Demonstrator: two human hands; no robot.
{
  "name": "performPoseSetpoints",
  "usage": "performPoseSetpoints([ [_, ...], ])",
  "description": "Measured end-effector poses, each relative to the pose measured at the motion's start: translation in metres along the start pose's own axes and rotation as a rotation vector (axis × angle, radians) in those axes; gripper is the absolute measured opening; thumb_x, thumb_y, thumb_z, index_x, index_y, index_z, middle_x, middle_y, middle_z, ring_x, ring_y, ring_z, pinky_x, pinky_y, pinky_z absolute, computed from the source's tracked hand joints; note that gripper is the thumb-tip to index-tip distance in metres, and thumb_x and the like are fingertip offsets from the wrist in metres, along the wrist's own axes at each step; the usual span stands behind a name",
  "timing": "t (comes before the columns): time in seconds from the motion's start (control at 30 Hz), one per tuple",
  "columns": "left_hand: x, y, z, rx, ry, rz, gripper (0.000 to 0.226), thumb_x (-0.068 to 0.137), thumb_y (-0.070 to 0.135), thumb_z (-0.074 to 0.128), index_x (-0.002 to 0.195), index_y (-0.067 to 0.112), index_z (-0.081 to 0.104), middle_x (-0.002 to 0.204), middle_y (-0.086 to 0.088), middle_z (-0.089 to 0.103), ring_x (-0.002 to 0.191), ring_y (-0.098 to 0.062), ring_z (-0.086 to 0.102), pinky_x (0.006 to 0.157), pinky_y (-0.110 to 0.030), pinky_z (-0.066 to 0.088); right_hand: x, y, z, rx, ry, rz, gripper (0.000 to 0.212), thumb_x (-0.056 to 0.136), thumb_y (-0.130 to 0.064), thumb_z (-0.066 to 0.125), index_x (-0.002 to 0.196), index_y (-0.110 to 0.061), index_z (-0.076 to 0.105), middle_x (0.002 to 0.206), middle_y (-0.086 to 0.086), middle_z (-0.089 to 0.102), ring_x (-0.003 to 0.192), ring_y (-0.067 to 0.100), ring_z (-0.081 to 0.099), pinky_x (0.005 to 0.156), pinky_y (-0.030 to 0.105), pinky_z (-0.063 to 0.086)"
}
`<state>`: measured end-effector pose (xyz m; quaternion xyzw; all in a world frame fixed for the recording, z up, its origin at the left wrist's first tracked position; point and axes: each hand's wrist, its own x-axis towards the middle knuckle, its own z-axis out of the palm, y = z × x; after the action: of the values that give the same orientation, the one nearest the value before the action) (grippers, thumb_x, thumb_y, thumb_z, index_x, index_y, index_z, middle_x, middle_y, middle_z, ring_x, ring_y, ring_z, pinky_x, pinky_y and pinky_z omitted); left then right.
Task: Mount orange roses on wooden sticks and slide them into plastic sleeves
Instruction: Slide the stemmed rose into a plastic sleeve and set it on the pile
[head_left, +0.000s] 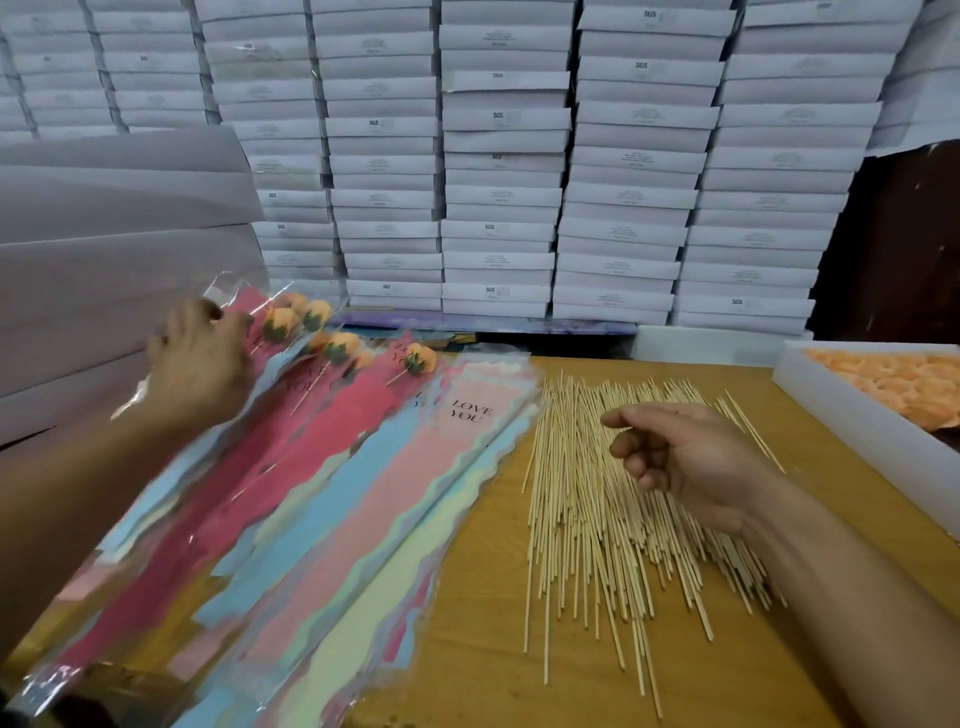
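my left hand (200, 358) lies flat on the filled sleeves (291, 415), gripping nothing; my right hand (675, 457) hovers half-curled and empty over the wooden sticks (597, 519). loose orange roses (893, 379) wait in the tray (852, 415). a careless grab could scatter sticks, and the slick sleeves could slide.

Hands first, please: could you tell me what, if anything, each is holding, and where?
The left hand rests on the top end of a filled plastic sleeve; a grip cannot be told. The right hand hovers over the wooden sticks, holding nothing.
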<state>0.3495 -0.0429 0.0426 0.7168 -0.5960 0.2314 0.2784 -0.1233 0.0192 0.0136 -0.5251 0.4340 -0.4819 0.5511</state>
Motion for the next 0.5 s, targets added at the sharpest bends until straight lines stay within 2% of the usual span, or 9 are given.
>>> performPoseSetpoints([
  [0.07, -0.001, 0.04, -0.003, -0.072, -0.015, 0.031, 0.038, 0.09, 0.014, 0.06, 0.127, 0.01, 0.055, 0.128, -0.022, 0.042, 0.118, -0.041, 0.041, 0.102, -0.059, 0.034, 0.002, -0.001, -0.006, 0.015, 0.053, -0.021, 0.022, 0.101, -0.014, 0.055, 0.104, 0.0, 0.071, 0.071, 0.009, 0.069, 0.054, 0.013, 0.059, 0.043, 0.021, 0.047],
  [0.2, -0.018, 0.131, -0.003, -0.244, -0.144, 0.101, 0.033, 0.094, 0.019, 0.059, 0.125, 0.01, 0.061, 0.128, -0.022, 0.047, 0.119, -0.04, 0.045, 0.1, -0.048, 0.037, 0.008, -0.002, -0.018, 0.038, 0.156, -0.046, 0.019, 0.099, -0.016, 0.059, 0.099, -0.003, 0.073, 0.067, 0.006, 0.068, 0.052, 0.011, 0.057, 0.041, 0.021, 0.045],
  [0.27, -0.034, 0.178, -0.001, -0.313, -0.236, 0.156, 0.028, 0.094, 0.018, 0.056, 0.119, 0.009, 0.063, 0.122, -0.02, 0.053, 0.115, -0.038, 0.049, 0.097, -0.045, 0.042, 0.011, 0.0, -0.023, 0.046, 0.194, -0.043, 0.018, 0.098, -0.016, 0.06, 0.099, -0.003, 0.073, 0.066, 0.006, 0.068, 0.05, 0.01, 0.056, 0.04, 0.02, 0.043],
  [0.33, -0.052, 0.226, -0.001, -0.397, -0.328, 0.187, 0.018, 0.092, 0.016, 0.053, 0.104, 0.009, 0.064, 0.111, -0.015, 0.061, 0.106, -0.035, 0.055, 0.09, -0.043, 0.047, 0.013, 0.001, -0.027, 0.05, 0.213, -0.036, 0.019, 0.099, -0.016, 0.06, 0.101, -0.003, 0.073, 0.065, 0.005, 0.067, 0.049, 0.009, 0.055, 0.039, 0.02, 0.042],
  [0.4, -0.07, 0.271, -0.001, -0.469, -0.429, 0.165, 0.012, 0.091, 0.015, 0.052, 0.093, 0.011, 0.063, 0.101, -0.01, 0.066, 0.099, -0.032, 0.06, 0.087, -0.043, 0.05, 0.014, 0.002, -0.029, 0.048, 0.223, -0.037, 0.019, 0.099, -0.017, 0.06, 0.101, -0.003, 0.073, 0.064, 0.004, 0.067, 0.049, 0.008, 0.055, 0.039, 0.02, 0.041],
  [0.5, -0.094, 0.325, 0.001, -0.566, -0.537, 0.093, 0.014, 0.09, 0.02, 0.056, 0.1, 0.015, 0.064, 0.104, -0.007, 0.068, 0.099, -0.029, 0.062, 0.089, -0.042, 0.052, 0.014, 0.001, -0.029, 0.039, 0.248, -0.036, 0.018, 0.099, -0.017, 0.06, 0.098, -0.005, 0.074, 0.062, 0.003, 0.067, 0.047, 0.008, 0.054, 0.038, 0.02, 0.04],
])
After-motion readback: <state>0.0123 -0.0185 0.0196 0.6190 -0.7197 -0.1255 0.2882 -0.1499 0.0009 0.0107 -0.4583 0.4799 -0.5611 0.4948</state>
